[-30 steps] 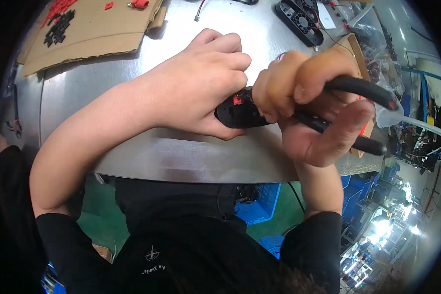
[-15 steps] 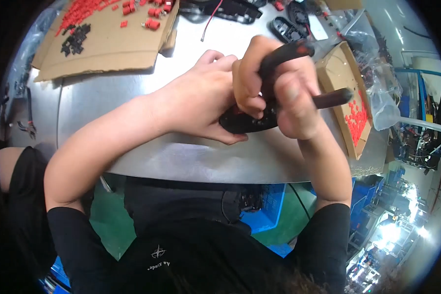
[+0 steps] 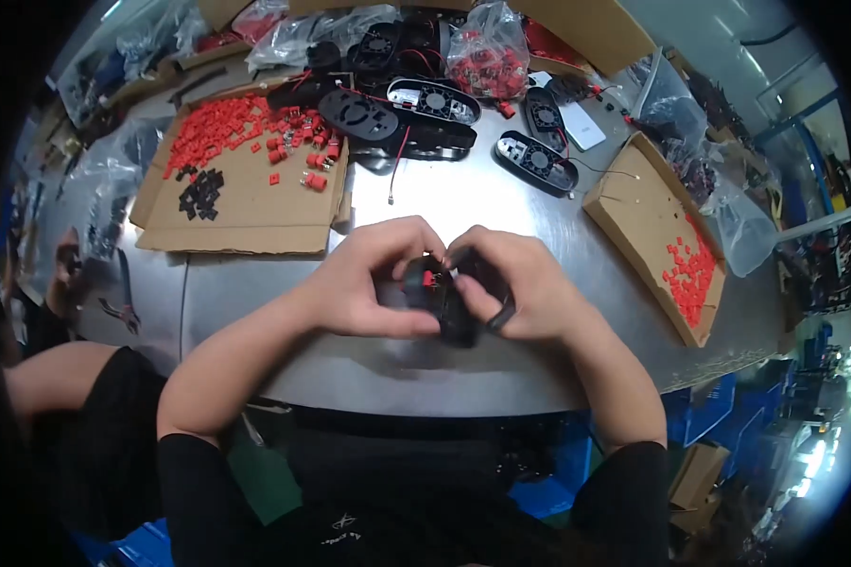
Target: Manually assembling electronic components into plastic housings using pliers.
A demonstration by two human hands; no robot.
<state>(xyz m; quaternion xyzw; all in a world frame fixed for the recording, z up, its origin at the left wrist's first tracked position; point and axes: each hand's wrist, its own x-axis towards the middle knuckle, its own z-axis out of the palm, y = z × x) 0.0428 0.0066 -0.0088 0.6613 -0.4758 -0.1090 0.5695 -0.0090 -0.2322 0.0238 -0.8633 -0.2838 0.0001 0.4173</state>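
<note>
Cradling a black case [image 3: 458, 327] between both hands here, just above the near part of the metal bench [image 3: 397, 383]. Left hand [image 3: 361, 291] has its thumb stretched along the near side and fingers bent round the far side, so the grip is only partly closed, about as wide as the case itself. Right hand [image 3: 528, 283] is curled in tighter, thumb pointing at the middle, fingertips almost meeting the left ones at the far end. Too blurred to say what it's actually pinching. There's also a dark curved bit [image 3: 503, 316] under that hand, and I can't make out whether it's a tool or part of the case.

Handling-wise, I'd guess light, stiff plastic: it sits between the hands without looking like a load. Smooth walls probably get a bit slippery with sweaty fingers, so hold it by the long outer sides, thumb near, fingers far. I'd keep pressure off the small red piece [image 3: 429, 280] inside, which looks like the easy bit to knock crooked.

If it's like the fan shells [image 3: 539, 163] further back, the thin walls might flex when squeezed hard, and any wire like that loose lead [image 3: 400, 163] would be the fragile part. Don't lift by that.
</note>
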